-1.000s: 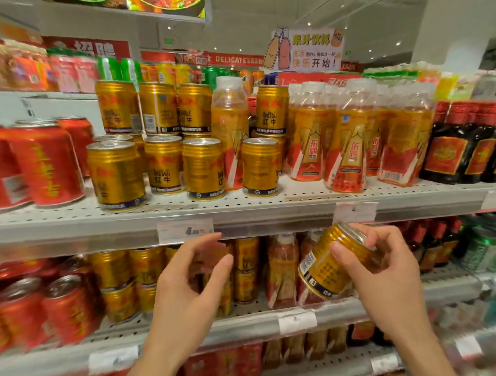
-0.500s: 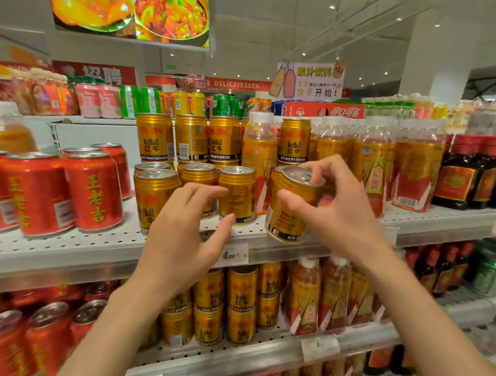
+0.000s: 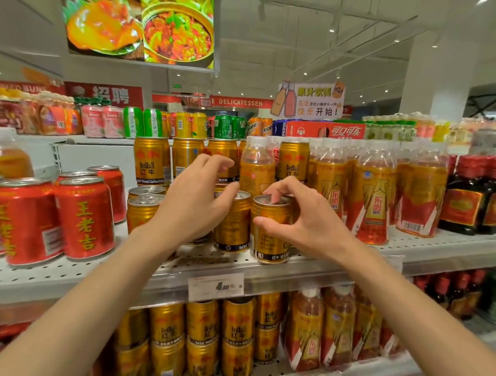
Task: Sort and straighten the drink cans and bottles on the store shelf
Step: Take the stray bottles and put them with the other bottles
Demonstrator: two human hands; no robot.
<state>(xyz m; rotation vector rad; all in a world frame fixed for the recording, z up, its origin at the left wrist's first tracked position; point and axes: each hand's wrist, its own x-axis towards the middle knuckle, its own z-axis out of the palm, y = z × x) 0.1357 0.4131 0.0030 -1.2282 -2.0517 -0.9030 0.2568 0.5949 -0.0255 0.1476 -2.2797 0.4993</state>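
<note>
The gold can [image 3: 271,229] stands upright at the front edge of the shelf [image 3: 442,249], just beside a second gold can [image 3: 232,221] on its left. The right hand [image 3: 305,222] grips it: thumb on the side wall, a fingertip on the lid. The left hand [image 3: 196,201] hovers with relaxed, loosely curled fingers over the neighbouring gold cans, holding nothing; contact with them cannot be confirmed.

Risk: the can sits close to the shelf lip above the price tag [image 3: 215,286]. A release before the base is fully seated, or a sideways push, may tip it off the front. A sweep by the left hand may knock the stacked cans [image 3: 152,160] behind. The bottles [image 3: 375,199] to the right stand close by; a nudge could skew that row.
</note>
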